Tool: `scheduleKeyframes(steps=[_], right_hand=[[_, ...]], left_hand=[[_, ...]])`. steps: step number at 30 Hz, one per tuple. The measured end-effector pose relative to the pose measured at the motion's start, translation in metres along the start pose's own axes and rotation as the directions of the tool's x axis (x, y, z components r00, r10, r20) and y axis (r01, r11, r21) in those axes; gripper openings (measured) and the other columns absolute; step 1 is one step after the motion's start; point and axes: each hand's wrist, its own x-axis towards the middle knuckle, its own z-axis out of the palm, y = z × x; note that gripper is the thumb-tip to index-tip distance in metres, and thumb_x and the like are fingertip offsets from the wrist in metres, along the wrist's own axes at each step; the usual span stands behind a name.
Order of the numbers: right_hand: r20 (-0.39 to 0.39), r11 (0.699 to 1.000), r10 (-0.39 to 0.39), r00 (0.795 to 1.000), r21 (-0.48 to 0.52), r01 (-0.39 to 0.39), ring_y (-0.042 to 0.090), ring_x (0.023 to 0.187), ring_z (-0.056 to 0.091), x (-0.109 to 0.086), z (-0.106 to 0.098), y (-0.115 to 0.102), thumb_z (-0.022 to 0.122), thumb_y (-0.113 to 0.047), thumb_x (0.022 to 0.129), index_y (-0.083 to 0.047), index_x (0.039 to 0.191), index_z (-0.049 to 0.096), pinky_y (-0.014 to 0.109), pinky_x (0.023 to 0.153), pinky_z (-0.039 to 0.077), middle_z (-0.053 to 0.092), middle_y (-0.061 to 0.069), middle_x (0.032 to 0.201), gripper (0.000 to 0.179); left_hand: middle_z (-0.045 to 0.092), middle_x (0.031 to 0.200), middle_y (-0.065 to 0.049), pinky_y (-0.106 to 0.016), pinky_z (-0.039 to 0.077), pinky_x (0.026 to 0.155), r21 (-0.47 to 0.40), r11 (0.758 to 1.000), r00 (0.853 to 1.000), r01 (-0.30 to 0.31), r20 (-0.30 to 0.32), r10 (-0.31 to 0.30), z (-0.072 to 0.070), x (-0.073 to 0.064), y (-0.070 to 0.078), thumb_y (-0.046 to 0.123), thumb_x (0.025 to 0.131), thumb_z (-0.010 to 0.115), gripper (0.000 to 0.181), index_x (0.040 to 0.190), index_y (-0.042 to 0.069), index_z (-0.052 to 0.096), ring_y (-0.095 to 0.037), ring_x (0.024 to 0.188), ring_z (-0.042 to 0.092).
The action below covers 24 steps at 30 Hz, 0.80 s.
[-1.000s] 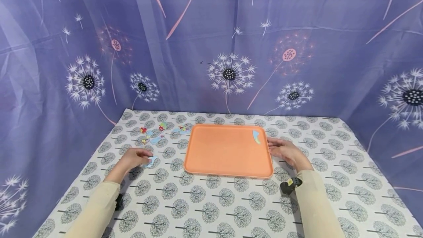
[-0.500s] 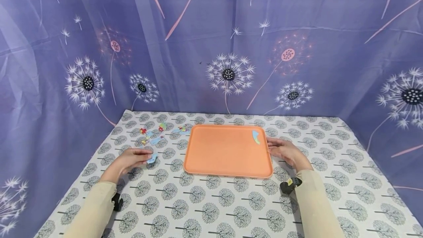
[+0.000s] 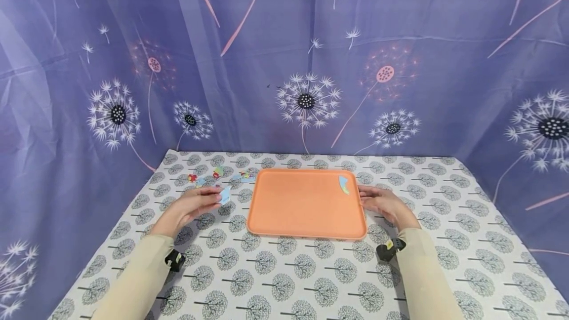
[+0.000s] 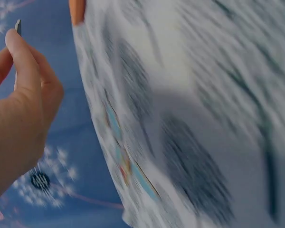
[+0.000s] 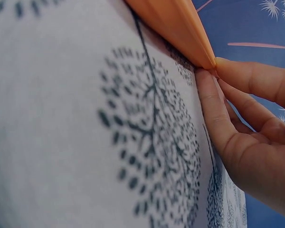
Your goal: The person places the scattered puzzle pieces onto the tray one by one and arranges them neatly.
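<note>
My left hand point(image 3: 190, 207) pinches a flat light-blue puzzle piece point(image 3: 225, 195) between thumb and fingers, raised above the cloth left of the orange tray point(image 3: 306, 206). In the left wrist view that piece point(image 4: 18, 27) shows edge-on at the fingertips. At the tray's right side, my right hand point(image 3: 386, 203) holds the rim; the right wrist view has thumb and forefinger meeting at the tray's edge point(image 5: 190, 38). Inside the tray, near its upper right corner, lies a curved blue piece point(image 3: 344, 184) with a green-yellow end.
Several colourful pieces lie loose at the back left, among them a red one point(image 3: 192, 178), a green and red one point(image 3: 218, 172) and blue ones point(image 3: 243, 177). A tree-print cloth point(image 3: 284, 280) covers the table. A purple dandelion curtain point(image 3: 249, 98) hangs behind.
My left hand has lifted the light-blue puzzle piece off the cloth and carried it right and away from me, toward the tray. My right hand and the tray have stayed put.
</note>
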Motion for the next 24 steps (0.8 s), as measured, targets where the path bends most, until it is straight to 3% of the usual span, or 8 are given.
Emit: scheduleKeyframes(steps=[3,10,16,24], right_hand=[[-0.007,1.0,0.004,1.0,-0.006,-0.004,0.015,0.105,0.06,0.0,0.0,0.0,0.061,0.001,0.09,0.004,0.148,0.029,0.031,0.097,0.052,0.043,0.028,0.14,0.066],[-0.01,1.0,0.001,1.0,-0.016,-0.002,0.017,0.105,0.061,0.002,-0.001,0.002,0.062,0.0,0.09,0.004,0.147,0.03,0.033,0.098,0.051,0.044,0.028,0.139,0.066],[-0.017,1.0,-0.003,1.0,0.008,0.003,0.013,0.1,0.063,0.003,-0.001,0.005,0.062,0.0,0.09,0.005,0.146,0.032,0.03,0.095,0.053,0.047,0.026,0.136,0.064],[-0.017,1.0,-0.016,1.0,0.027,0.017,0.014,0.101,0.063,0.004,-0.003,0.008,0.062,0.003,0.088,0.007,0.145,0.033,0.031,0.095,0.054,0.049,0.027,0.134,0.064]], left_hand=[[0.058,0.105,-0.013,-0.031,0.053,0.094,-0.029,1.0,1.0,-0.004,0.0,0.004,0.017,0.009,0.005,-0.007,0.09,0.06,0.047,0.134,-0.011,0.044,-0.019,0.089,0.066],[0.064,0.095,-0.004,-0.033,0.057,0.089,0.004,1.0,1.0,-0.001,-0.026,0.001,0.057,0.029,0.012,-0.002,0.092,0.061,0.051,0.139,-0.005,0.044,-0.018,0.086,0.067],[0.066,0.098,-0.007,-0.038,0.054,0.094,-0.045,0.999,0.999,-0.018,-0.041,0.016,0.091,0.045,0.016,-0.006,0.088,0.063,0.048,0.135,-0.002,0.051,-0.019,0.081,0.067],[0.063,0.108,-0.017,-0.038,0.049,0.099,-0.153,0.987,0.998,-0.048,-0.053,0.041,0.131,0.066,0.016,-0.013,0.088,0.059,0.045,0.132,-0.007,0.052,-0.018,0.081,0.068]])
